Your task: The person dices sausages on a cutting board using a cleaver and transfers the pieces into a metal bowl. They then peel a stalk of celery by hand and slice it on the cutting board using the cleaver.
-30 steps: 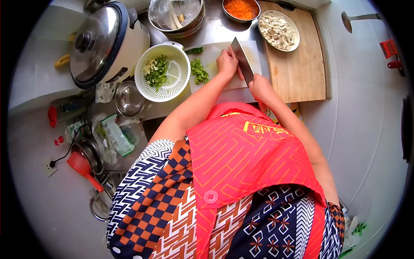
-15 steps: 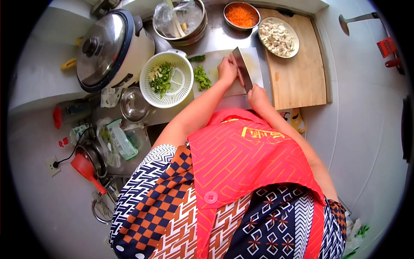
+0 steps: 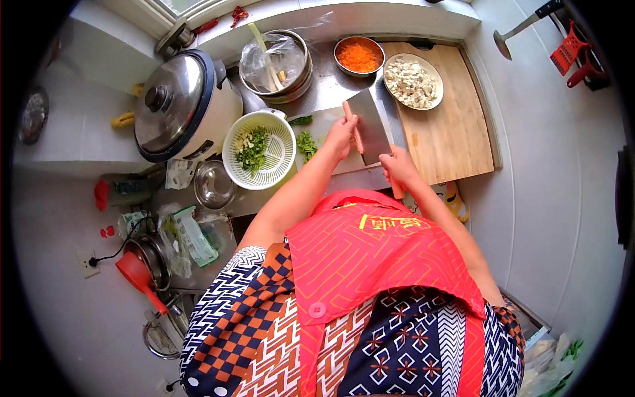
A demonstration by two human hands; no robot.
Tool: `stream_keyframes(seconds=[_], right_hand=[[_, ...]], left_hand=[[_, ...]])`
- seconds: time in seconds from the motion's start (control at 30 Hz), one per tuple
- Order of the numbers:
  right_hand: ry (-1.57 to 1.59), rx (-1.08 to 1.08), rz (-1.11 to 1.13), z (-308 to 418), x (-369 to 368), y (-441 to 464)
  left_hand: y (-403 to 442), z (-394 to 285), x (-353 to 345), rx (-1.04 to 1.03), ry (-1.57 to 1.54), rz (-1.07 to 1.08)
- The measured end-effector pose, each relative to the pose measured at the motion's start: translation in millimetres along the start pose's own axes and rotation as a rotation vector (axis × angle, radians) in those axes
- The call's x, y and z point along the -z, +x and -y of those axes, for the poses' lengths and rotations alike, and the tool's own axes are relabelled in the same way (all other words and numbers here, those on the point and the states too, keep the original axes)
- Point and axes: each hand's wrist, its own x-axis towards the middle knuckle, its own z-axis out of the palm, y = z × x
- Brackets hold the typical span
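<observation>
My left hand (image 3: 342, 137) is closed around a long pink sausage (image 3: 358, 139), which lies along the left edge of the cleaver blade (image 3: 371, 126). My right hand (image 3: 399, 167) grips the cleaver by its handle, whose end sticks out below the fist. The blade's broad face is turned up toward me, over the pale cutting board (image 3: 326, 119). Left of my left hand, a small pile of chopped greens (image 3: 305, 145) lies on the board, with a whole green pepper (image 3: 300, 120) above it.
A white colander (image 3: 280, 155) with chopped greens stands left of the board. Behind are a plastic-covered pot (image 3: 301, 73) and a bowl of orange shreds (image 3: 358, 58). A plate of white cubes (image 3: 413, 81) sits on a wooden board (image 3: 456, 139). A large lidded cooker (image 3: 218, 106) is far left.
The cleaver has turned from nearly edge-on to showing its broad face. My view has shifted slightly. Both hands keep their holds.
</observation>
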Motion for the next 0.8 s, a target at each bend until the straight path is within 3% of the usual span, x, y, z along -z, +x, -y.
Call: stream_keyframes(seconds=[0.03, 0.13, 0.57, 0.67, 0.8], right_hand=[[0.123, -0.029, 0.04, 5.5, 1.0, -1.5], [0.273, -0.091, 0.08, 16.2, 1.1, -6.6], [0.262, -0.101, -0.031, 23.8, -23.1, -19.3], [0.27, -0.081, -0.071, 24.9, -25.6, -21.4], [0.33, -0.034, -0.157, 38.0, -25.6, -28.4]], left_hand=[[-0.8, -4.5, 0.7, 0.046, -0.134, 0.132], [-5.4, -12.0, -7.4, 0.065, -0.195, 0.076], [8.1, -3.6, 7.4, 0.122, -0.016, 0.02], [10.0, 0.9, -15.8, -0.024, -0.27, -0.276], [30.3, 3.3, 16.7, 0.106, -0.314, -0.17]])
